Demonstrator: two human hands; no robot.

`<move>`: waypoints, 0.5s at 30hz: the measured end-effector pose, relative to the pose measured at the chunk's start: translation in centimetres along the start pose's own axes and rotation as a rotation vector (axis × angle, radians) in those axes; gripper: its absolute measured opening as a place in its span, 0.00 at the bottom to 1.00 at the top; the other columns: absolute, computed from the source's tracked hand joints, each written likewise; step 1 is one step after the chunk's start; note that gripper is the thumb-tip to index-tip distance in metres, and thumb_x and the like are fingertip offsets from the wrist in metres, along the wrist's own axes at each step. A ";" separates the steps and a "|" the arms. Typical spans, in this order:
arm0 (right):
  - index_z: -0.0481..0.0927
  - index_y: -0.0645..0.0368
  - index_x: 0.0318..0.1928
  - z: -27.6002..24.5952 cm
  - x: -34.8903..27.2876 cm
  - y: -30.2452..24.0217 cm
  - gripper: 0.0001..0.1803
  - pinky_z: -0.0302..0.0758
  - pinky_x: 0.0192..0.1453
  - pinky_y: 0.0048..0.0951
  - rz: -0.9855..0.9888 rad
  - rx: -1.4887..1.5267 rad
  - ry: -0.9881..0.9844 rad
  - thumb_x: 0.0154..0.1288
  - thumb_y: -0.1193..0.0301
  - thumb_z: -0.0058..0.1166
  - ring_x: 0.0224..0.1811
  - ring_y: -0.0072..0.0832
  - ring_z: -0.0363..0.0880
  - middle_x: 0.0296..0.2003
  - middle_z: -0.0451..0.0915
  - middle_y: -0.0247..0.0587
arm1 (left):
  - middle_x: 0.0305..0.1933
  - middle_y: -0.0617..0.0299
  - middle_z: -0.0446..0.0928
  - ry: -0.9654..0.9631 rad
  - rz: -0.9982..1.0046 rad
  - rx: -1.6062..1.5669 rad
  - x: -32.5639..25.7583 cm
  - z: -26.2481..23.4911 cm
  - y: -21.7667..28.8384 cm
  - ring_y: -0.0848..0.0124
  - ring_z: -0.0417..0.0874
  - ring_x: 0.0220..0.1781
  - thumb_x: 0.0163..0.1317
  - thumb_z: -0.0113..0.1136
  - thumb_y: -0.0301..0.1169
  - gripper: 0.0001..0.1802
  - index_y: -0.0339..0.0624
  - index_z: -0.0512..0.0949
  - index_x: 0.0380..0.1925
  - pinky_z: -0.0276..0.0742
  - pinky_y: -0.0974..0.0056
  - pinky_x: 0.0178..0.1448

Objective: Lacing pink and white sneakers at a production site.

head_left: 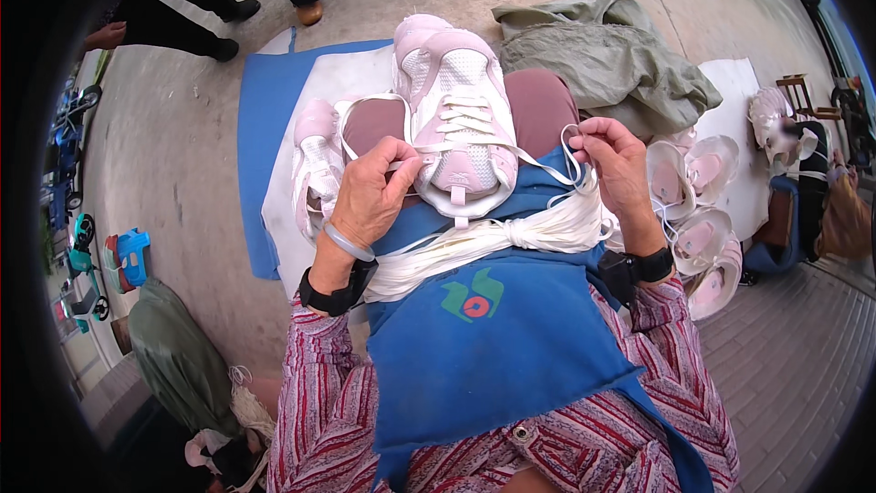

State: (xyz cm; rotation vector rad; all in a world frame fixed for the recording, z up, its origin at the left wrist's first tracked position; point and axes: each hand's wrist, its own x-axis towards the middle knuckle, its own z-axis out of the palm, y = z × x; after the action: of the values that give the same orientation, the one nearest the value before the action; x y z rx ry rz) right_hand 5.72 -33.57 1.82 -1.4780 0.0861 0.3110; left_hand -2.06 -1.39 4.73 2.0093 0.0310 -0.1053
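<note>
A pink and white sneaker [456, 64] rests across my knees with its heel toward me. Its upper part is laced, and a white shoelace [534, 160] runs out to both sides of the collar. My left hand [376, 184] pinches one end of the lace, left of the heel. To the right, my right hand [616, 164] is raised with thumb and fingers closed on the other end, which forms a small loop. A bundle of white laces [511, 239], tied at its middle, lies on my blue apron [493, 347] just below the shoe.
More pink and white shoes stand at left [318, 160] and in a group at right [698, 219]. A green-grey cloth [607, 59] lies beyond my knee. Blue sheeting [260, 137] covers ground at left. A person's legs [196, 0] stand far left; another person sits far right [812, 164].
</note>
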 end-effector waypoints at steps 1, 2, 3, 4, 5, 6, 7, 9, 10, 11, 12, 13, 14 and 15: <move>0.80 0.67 0.46 0.2 -0.1 -0.6 0.09 0.80 0.45 0.19 0.059 0.138 -0.048 0.68 0.81 0.50 0.39 0.22 0.83 0.40 0.84 0.42 | 0.26 0.61 0.79 0.002 -0.002 0.003 -0.1 0.1 -0.3 0.76 0.78 0.26 0.70 0.59 0.29 0.07 0.36 0.77 0.36 0.75 0.69 0.32; 0.79 0.67 0.47 0.4 -0.1 -1.2 0.09 0.80 0.43 0.20 0.119 0.276 -0.097 0.68 0.82 0.51 0.37 0.23 0.83 0.40 0.84 0.43 | 0.26 0.62 0.78 0.017 -0.015 -0.036 -0.2 0.4 -0.7 0.77 0.77 0.27 0.70 0.59 0.29 0.07 0.36 0.77 0.35 0.75 0.69 0.32; 0.79 0.67 0.47 0.8 -0.1 -1.8 0.09 0.80 0.43 0.20 0.119 0.279 -0.101 0.68 0.82 0.51 0.37 0.23 0.83 0.40 0.84 0.43 | 0.26 0.64 0.78 0.032 -0.027 -0.074 -0.3 0.5 -1.0 0.78 0.76 0.27 0.70 0.59 0.29 0.07 0.36 0.76 0.35 0.74 0.69 0.32; 0.78 0.67 0.48 1.3 -0.1 -2.3 0.10 0.80 0.42 0.20 0.101 0.353 -0.175 0.67 0.82 0.51 0.36 0.23 0.82 0.39 0.83 0.43 | 0.26 0.64 0.78 0.034 -0.028 -0.071 -0.3 0.6 -1.0 0.78 0.76 0.27 0.70 0.59 0.29 0.07 0.36 0.76 0.35 0.74 0.69 0.32; 0.77 0.67 0.49 1.9 0.0 -2.9 0.11 0.79 0.41 0.21 0.083 0.427 -0.251 0.67 0.82 0.52 0.35 0.23 0.81 0.39 0.82 0.43 | 0.26 0.64 0.78 0.052 -0.053 -0.098 -0.3 0.7 -1.0 0.78 0.76 0.27 0.70 0.59 0.30 0.08 0.36 0.77 0.36 0.74 0.69 0.33; 0.77 0.67 0.49 2.7 0.0 -3.3 0.11 0.78 0.40 0.22 0.067 0.532 -0.322 0.68 0.82 0.52 0.34 0.23 0.78 0.38 0.81 0.43 | 0.26 0.65 0.78 0.070 -0.078 -0.125 -0.4 0.7 -1.0 0.78 0.76 0.27 0.70 0.58 0.30 0.08 0.36 0.77 0.36 0.74 0.70 0.33; 0.77 0.67 0.49 3.4 -0.2 -4.2 0.11 0.78 0.40 0.22 0.065 0.532 -0.324 0.68 0.82 0.52 0.34 0.23 0.78 0.38 0.81 0.43 | 0.26 0.65 0.78 0.072 -0.076 -0.124 -0.4 0.8 -1.1 0.78 0.76 0.27 0.70 0.58 0.30 0.08 0.36 0.77 0.36 0.74 0.70 0.33; 0.77 0.67 0.49 4.5 -0.7 -5.9 0.11 0.77 0.41 0.23 0.045 0.826 -0.277 0.68 0.81 0.51 0.34 0.25 0.78 0.38 0.80 0.44 | 0.26 0.65 0.77 0.100 -0.092 -0.137 -0.2 1.0 -1.7 0.78 0.76 0.28 0.71 0.59 0.31 0.08 0.36 0.77 0.36 0.74 0.70 0.33; 0.77 0.66 0.51 4.5 -0.8 -6.5 0.11 0.77 0.40 0.21 0.036 0.859 -0.216 0.69 0.81 0.50 0.32 0.24 0.78 0.37 0.81 0.41 | 0.26 0.65 0.77 0.101 -0.088 -0.137 -0.1 1.1 -2.0 0.78 0.76 0.28 0.71 0.59 0.31 0.08 0.36 0.77 0.36 0.74 0.70 0.33; 0.77 0.66 0.51 3.8 -0.4 -6.3 0.11 0.77 0.40 0.21 0.032 0.857 -0.216 0.69 0.81 0.50 0.32 0.24 0.78 0.37 0.81 0.41 | 0.26 0.65 0.77 0.109 -0.069 -0.146 -0.1 1.2 -2.2 0.78 0.75 0.28 0.70 0.59 0.31 0.08 0.36 0.77 0.36 0.74 0.69 0.34; 0.77 0.66 0.50 2.6 0.2 -5.5 0.11 0.76 0.38 0.20 0.021 0.675 -0.245 0.69 0.81 0.50 0.30 0.23 0.78 0.35 0.81 0.40 | 0.27 0.65 0.77 0.118 -0.049 -0.157 0.0 1.4 -2.4 0.78 0.75 0.28 0.70 0.59 0.31 0.08 0.36 0.77 0.37 0.74 0.69 0.34; 0.77 0.66 0.50 1.5 0.6 -4.9 0.11 0.76 0.36 0.19 0.008 0.493 -0.267 0.69 0.80 0.50 0.28 0.21 0.77 0.34 0.81 0.39 | 0.27 0.65 0.77 0.112 -0.043 -0.159 0.1 1.5 -2.4 0.78 0.75 0.28 0.70 0.59 0.31 0.08 0.36 0.77 0.37 0.74 0.69 0.34; 0.79 0.66 0.48 1.1 0.8 -4.3 0.10 0.74 0.30 0.16 0.029 0.253 -0.202 0.68 0.80 0.50 0.25 0.17 0.76 0.32 0.81 0.36 | 0.27 0.64 0.77 0.130 -0.041 -0.129 0.1 1.5 -2.6 0.78 0.75 0.29 0.70 0.59 0.31 0.08 0.36 0.77 0.37 0.74 0.69 0.34; 0.81 0.66 0.46 0.8 0.4 -3.8 0.10 0.73 0.27 0.16 0.063 0.079 -0.114 0.67 0.79 0.50 0.24 0.15 0.75 0.32 0.81 0.35 | 0.27 0.64 0.77 0.148 -0.038 -0.100 0.0 1.5 -2.7 0.77 0.75 0.29 0.70 0.59 0.31 0.08 0.36 0.77 0.36 0.74 0.69 0.35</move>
State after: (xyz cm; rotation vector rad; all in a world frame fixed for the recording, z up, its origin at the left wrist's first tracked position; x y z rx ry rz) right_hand 6.99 -32.94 5.45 -1.3784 0.0533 0.4375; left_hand -2.36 -1.60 1.69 1.9140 0.1660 0.0203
